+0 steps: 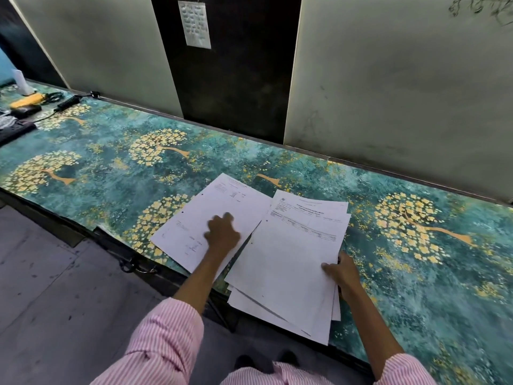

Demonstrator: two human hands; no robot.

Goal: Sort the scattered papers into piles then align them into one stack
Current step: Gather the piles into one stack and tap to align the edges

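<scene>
**A:** where are the papers sitting?

**B:** two lots, both at the near edge of the tabletop (111,168). The fanned pile (291,259) hangs out over that edge, and the right hand (342,273) grips its right side, thumb on top. The left sheet (194,218) lies against it, right edge tucked under, with the left hand (222,232) pressing down on it, grasping nothing.

**A:** anything else up there?

**B:** a black cable (68,102) and a yellow gadget (27,100), way off at the far left corner.
</scene>
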